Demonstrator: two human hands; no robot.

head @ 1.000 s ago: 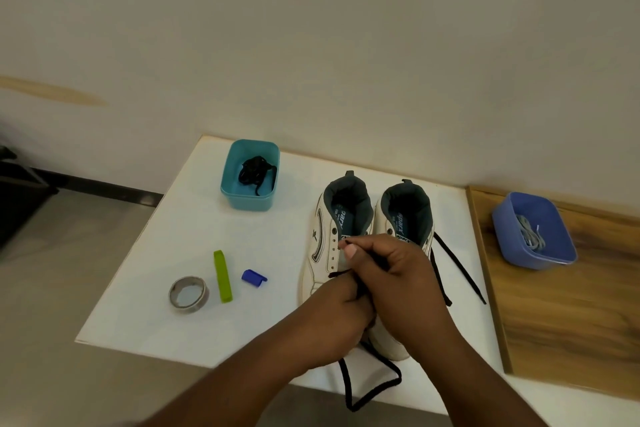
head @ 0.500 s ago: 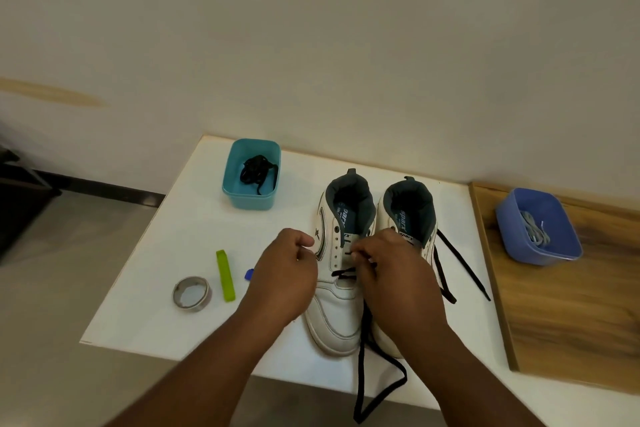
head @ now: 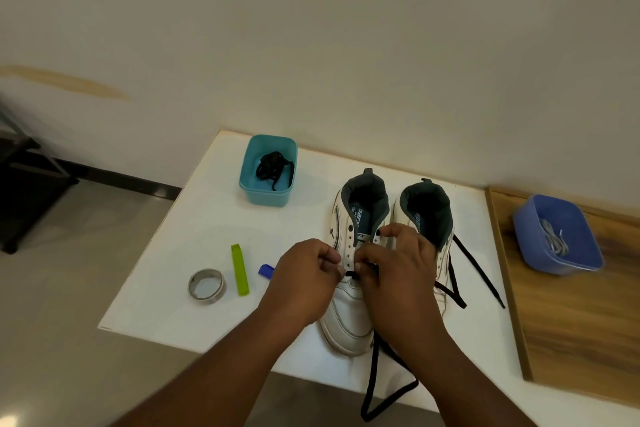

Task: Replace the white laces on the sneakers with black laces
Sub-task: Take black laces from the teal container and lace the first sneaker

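Observation:
Two white sneakers stand side by side on the white table (head: 194, 232), toes toward me. My left hand (head: 304, 274) is curled against the left sneaker (head: 349, 319) at its lower eyelets. My right hand (head: 394, 263) lies over the tongue and pinches the black lace (head: 381, 388) near a low eyelet; that lace hangs in a loop over the table's front edge. The right sneaker (head: 426, 215) has a black lace (head: 474, 267) trailing loose to its right. A teal tub (head: 268, 172) holds another black lace. A blue tub (head: 557, 236) holds white laces.
A tape roll (head: 206, 286), a green stick (head: 239, 269) and a small blue piece (head: 266, 270) lie left of my hands. A wooden board (head: 575, 315) under the blue tub borders the table on the right. The wall runs close behind.
My left hand came off the right hand, swung left, then closed in again on the left sneaker's eyelets. My right hand stayed on the lace and shifted slightly up the shoe.

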